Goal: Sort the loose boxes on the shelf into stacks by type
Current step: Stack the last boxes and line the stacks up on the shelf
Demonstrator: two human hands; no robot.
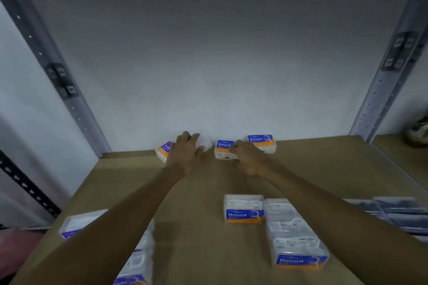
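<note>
Both arms reach to the back of the brown shelf (312, 169). My left hand (185, 155) lies over a clear floss-pick box (203, 144), its fingers curled on it. A purple-labelled "Smooth" box (163, 150) sits tilted just left of that hand. My right hand (249, 157) grips a blue "Round" box (223, 149) from its right side. Another "Round" box (262, 142) rests behind that hand by the wall. Nearer me lie a small "Round" box (244, 209) and a longer "Round" box (296, 236).
Purple-labelled boxes (74, 224) lie at the front left, partly hidden under my left forearm. Grey packets (393, 213) sit at the right edge. Perforated metal uprights (382, 90) frame both sides, and the white wall closes the back.
</note>
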